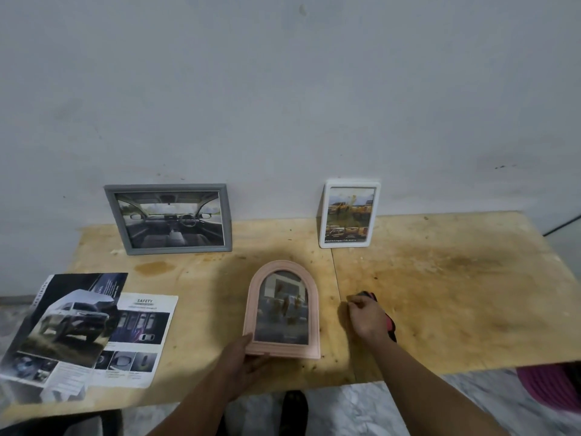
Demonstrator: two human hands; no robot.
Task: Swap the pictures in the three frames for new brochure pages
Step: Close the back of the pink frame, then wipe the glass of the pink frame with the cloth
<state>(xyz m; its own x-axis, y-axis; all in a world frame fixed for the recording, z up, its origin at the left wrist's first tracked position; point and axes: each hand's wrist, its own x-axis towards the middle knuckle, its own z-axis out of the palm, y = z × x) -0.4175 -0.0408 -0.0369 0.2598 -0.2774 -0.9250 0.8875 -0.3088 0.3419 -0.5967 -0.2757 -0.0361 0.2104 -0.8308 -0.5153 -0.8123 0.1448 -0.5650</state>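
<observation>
Pink arched frame (pixel 284 309) at tabletop (pixel 440 294) middle, long way pointing 12 o'clock. Left hand (pixel 251 357) grips its bottom corner at 7 o'clock. Right hand (pixel 366 316) apart at 3 o'clock, curled on dark tool (pixel 390 322). Brochure pages (pixel 78 328) at 9 o'clock.

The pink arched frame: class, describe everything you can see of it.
The pink arched frame has a rounded top, a flat bottom and a stepped moulded border that looks like plastic. Behind its glossy front sits a blurred, greyish picture. It is tilted up off the wooden table, its bottom edge nearest the person. The left hand holds its lower left corner; the right hand is apart from it.
</observation>
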